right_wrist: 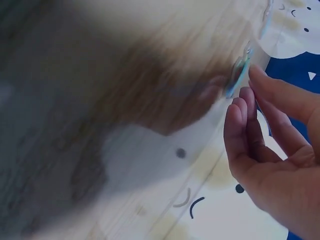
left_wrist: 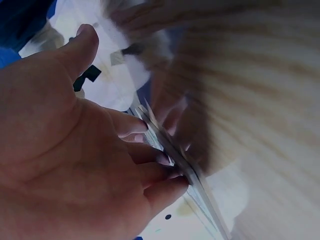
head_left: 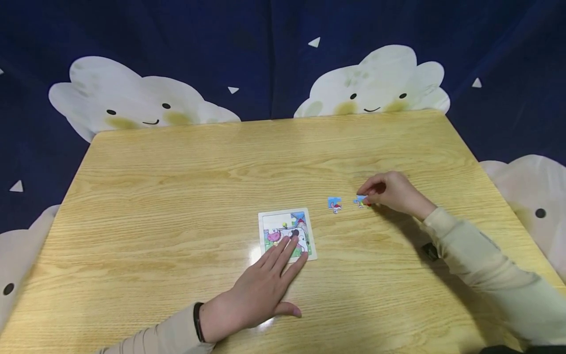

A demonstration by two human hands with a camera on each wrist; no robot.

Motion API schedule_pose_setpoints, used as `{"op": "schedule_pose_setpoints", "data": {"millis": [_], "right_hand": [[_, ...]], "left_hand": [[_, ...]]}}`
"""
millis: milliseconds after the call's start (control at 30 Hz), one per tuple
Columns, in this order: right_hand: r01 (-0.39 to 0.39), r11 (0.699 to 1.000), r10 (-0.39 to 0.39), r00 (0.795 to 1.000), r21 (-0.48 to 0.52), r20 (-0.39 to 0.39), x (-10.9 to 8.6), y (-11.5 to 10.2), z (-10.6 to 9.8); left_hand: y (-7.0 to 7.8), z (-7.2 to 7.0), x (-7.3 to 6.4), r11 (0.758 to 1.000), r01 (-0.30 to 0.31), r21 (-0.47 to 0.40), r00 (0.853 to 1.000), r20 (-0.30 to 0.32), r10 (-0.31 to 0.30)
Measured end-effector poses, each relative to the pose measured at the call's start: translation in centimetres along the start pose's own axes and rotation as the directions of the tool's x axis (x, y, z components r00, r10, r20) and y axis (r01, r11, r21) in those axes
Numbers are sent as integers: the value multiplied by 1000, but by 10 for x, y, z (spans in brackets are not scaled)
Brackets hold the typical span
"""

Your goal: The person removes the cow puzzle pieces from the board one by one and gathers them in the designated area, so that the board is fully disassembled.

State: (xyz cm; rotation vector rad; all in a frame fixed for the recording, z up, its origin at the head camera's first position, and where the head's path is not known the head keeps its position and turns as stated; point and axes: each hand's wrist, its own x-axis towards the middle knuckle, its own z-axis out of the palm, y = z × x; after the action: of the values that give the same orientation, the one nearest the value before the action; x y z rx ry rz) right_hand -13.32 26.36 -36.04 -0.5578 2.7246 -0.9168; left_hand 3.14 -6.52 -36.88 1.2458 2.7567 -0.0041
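A small square jigsaw puzzle [head_left: 313, 246] with a pale frame and a cow picture lies near the middle of the table. My left hand [head_left: 258, 290] rests on its lower part, fingers stretched out and thumb spread to the side. The upper left of the picture is a white gap. In the left wrist view, the fingertips press on the edge-on board [left_wrist: 200, 187]. To the right, my right hand [head_left: 395, 194] pinches a blue puzzle piece [head_left: 360, 200] between thumb and fingers, low over the table. The same piece [right_wrist: 240, 70] appears edge-on at the fingertips in the right wrist view.
Another blue puzzle piece [head_left: 334, 204] with red and white on it lies between the board and my right hand. The wooden table [head_left: 177, 187] reaches back to a dark blue curtain [head_left: 265, 59] printed with smiling clouds.
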Motion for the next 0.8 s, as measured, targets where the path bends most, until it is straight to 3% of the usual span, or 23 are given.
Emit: {"op": "schedule_pose_setpoints", "data": {"millis": [133, 367, 567, 800], "right_hand": [[59, 997, -58, 998, 41, -26, -3, -7, 7], [96, 976, -106, 993, 193, 46, -5, -37, 30], [118, 957, -149, 984, 266, 102, 7, -63, 53], [151, 959, -183, 976, 239, 118, 20, -85, 69]], "left_hand": [[0, 1, 0, 1000, -1, -9, 1000, 2, 1], [0, 1, 0, 1000, -3, -20, 1000, 8, 4], [0, 0, 1, 1000, 2, -25, 1000, 25, -1], [-1, -1, 1, 1000, -3, -27, 1000, 22, 4]]}}
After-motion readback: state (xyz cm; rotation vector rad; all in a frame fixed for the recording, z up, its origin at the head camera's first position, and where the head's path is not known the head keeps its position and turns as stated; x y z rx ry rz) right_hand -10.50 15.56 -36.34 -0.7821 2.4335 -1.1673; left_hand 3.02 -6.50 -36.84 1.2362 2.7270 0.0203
